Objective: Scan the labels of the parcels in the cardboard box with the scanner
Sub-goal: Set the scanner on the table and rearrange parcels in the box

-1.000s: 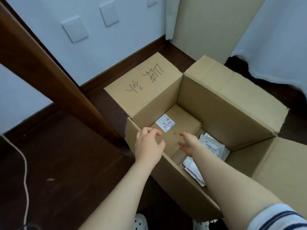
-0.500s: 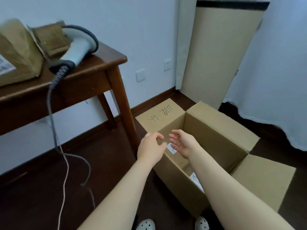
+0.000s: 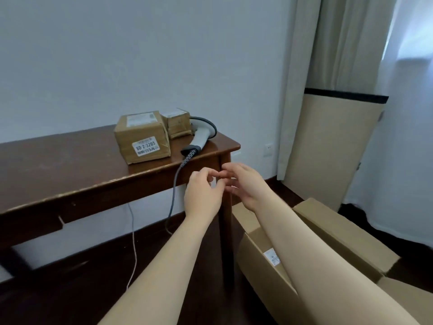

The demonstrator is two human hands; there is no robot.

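1. Left hand [image 3: 203, 191] and right hand [image 3: 244, 184] – raised side by side in front of the table's corner leg [image 3: 226, 221], fingertips close together or touching; both empty, fingers loosely curled, neither wide open nor closed.
2. Scanner [image 3: 201, 136] – lying on the table [image 3: 58, 165] near its right corner, just beside the small parcel [image 3: 178, 123]; grey cable [image 3: 174, 184] hanging over the table edge toward the floor.
3. Large parcel [image 3: 142, 136] – on the table, left of the small parcel and touching it; white label on its front face reading "80-2-3205".
4. Box [image 3: 332, 231] – open on the floor, right of the table leg, partly hidden by the right forearm; white label [image 3: 271, 257] visible inside, the parcel under it mostly covered.
5. Curtain [image 3: 339, 55] – hanging at the right, behind the box.
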